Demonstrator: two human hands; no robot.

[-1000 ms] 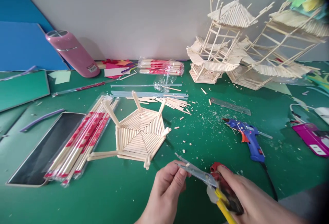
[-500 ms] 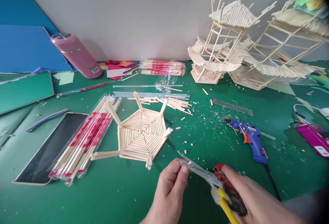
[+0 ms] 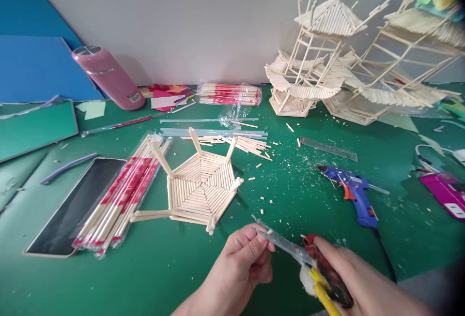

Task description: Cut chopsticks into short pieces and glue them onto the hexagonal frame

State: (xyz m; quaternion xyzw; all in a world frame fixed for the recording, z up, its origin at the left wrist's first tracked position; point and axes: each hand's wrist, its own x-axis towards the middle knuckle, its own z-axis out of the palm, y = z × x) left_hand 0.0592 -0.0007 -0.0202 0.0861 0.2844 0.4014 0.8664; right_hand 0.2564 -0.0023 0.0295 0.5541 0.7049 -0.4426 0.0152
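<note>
At the front of the table, my right hand (image 3: 348, 267) is wrapped round the handles of a pair of scissors (image 3: 286, 247), which have red, dark and yellow parts. The blades point left, nearly together, by my left fingertips. My left hand (image 3: 243, 263) is closed in a pinch on a thin wooden stick (image 3: 269, 232); only its pale end shows, at the blades, and the rest is hidden by the fingers. Beyond my left hand lies a hexagonal stick frame (image 3: 203, 188) with posts slanting up and outward from its corners.
A blue glue gun (image 3: 350, 190) lies right with its cord, beyond it a clear ruler (image 3: 329, 148). Stick pagodas (image 3: 308, 79) stand at the back right. Packed sticks (image 3: 119, 195) overlap a dark phone-like slab (image 3: 72, 209) on the left. A pink bottle (image 3: 109, 76) leans behind. Scraps litter the middle.
The scissor blades have come closer together. My left hand has turned, its lower fingers now showing curled under, and its forearm has swung left.
</note>
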